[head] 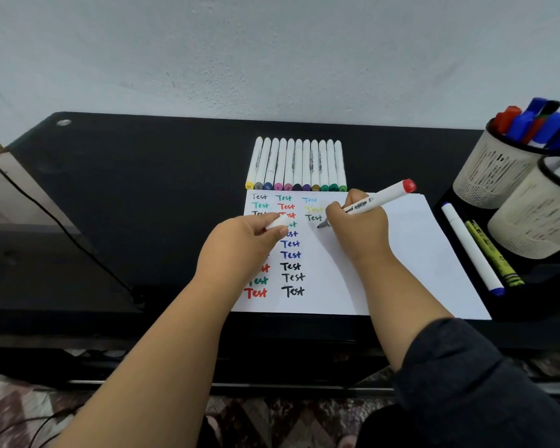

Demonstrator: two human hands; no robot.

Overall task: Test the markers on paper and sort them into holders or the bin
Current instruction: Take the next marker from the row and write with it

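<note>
right hand: gripped a white-barrelled marker with a red end cap, dark tip down just above the paper, beside the third column of "Test" words.
left hand: fingers curled round a small white cap, resting over the sheet's left side.
paper: flat white sheet on the desk, rows of "Test" in black, green, red, blue, yellow.
marker row: eleven slim white cylinders side by side, touching, coloured ends toward the sheet's top edge.
holders: two round beige mesh cups, black rims, at right; the far one was packed with red and blue caps.
tray: black, held a white pen with blue end and a yellow crayon.
desk: smooth, glossy black.
</note>
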